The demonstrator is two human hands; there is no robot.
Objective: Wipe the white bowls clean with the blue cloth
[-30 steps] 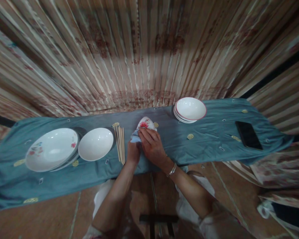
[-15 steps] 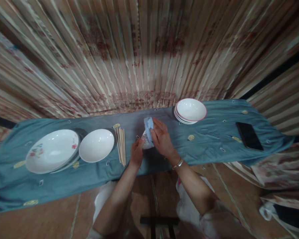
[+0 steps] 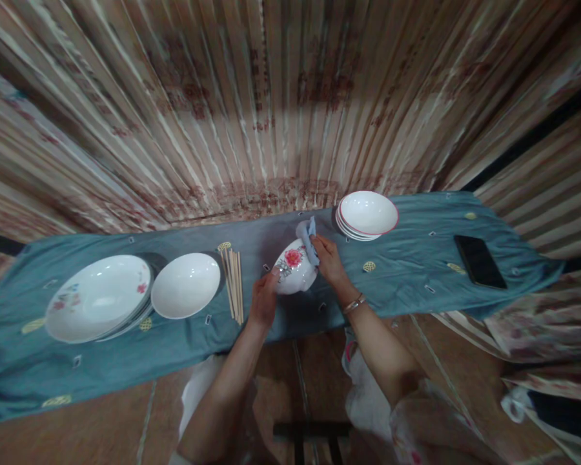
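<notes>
In the middle of the head view, my left hand (image 3: 265, 298) grips the near-left rim of a white bowl (image 3: 296, 276). The bowl is tilted, its outside with a red flower turned up towards me. My right hand (image 3: 330, 258) is closed on a light blue cloth (image 3: 310, 240), which lies against the bowl's right side. Left of my left hand lie several wooden chopsticks (image 3: 233, 284), side by side. Beyond my right hand stands a stack of white bowls (image 3: 368, 212) with a pink rim.
A white bowl (image 3: 186, 285) and a stack of flowered plates (image 3: 99, 297) sit on the left of the table with its blue-green cloth (image 3: 397, 284). A black phone (image 3: 479, 261) lies at the right. Behind hangs a pleated curtain (image 3: 281, 103).
My right hand has moved right with the cloth, away from my left hand. The bowl's flowered outside, mostly covered before, now shows. My left hand keeps its grip.
</notes>
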